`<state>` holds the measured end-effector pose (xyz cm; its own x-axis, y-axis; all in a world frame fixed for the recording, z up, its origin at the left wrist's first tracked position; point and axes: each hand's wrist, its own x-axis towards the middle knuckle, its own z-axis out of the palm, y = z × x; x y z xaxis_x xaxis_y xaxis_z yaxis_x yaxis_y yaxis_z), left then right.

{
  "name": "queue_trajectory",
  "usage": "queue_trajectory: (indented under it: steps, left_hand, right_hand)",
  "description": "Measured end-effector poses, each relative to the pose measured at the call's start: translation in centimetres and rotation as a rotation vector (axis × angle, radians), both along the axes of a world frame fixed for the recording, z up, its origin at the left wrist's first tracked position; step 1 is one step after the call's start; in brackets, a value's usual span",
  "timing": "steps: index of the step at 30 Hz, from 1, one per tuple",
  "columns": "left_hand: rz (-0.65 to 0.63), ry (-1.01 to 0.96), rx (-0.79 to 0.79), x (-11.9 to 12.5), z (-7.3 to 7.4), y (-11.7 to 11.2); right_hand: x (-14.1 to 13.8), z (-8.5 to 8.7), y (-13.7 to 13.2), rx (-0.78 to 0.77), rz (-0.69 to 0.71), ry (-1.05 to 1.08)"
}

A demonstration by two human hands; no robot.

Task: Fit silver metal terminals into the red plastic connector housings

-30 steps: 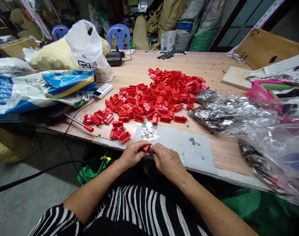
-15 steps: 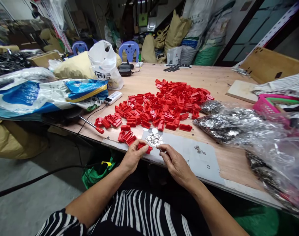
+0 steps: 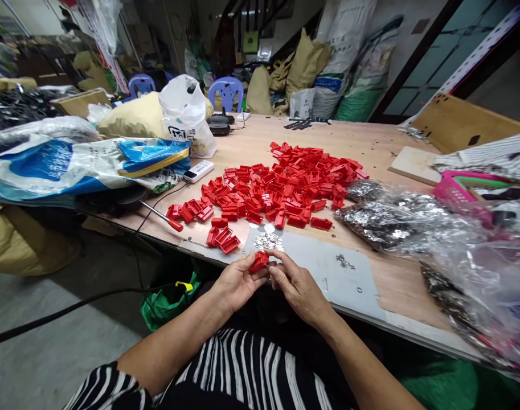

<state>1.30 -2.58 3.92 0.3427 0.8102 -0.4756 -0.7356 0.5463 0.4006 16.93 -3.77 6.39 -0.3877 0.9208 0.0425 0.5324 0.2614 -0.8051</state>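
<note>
Pinching one red clip between thumb and fingers, the left hand is holding it just off the near edge of the table. The right hand is touching the clip's right side with curled fingertips; whether it is gripping anything itself is too small to tell. Loose metal pieces are lying on the grey board just beyond, with the red pile sitting farther back.

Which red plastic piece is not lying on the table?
The red piece gripped by the left hand, beside the right hand; the rest lie on the table.
</note>
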Motion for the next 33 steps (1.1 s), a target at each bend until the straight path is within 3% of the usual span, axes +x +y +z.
queue_trajectory:
  steps: [17, 29, 33]
  left_hand:
    - [0.118, -0.044, -0.147, 1.2, 1.1, -1.0]
    - [0.167, -0.088, -0.197, 1.2, 0.1, -1.1]
    - [0.170, -0.102, -0.204, 1.1, 0.1, -1.0]
  right_hand:
    - [0.0, -1.5, 0.3, 0.014, -0.024, -0.056]
    - [-0.6, -3.1, -0.3, 0.228, -0.066, -0.457]
    - [-0.5, -3.0, -0.2, 0.263, -0.040, -0.479]
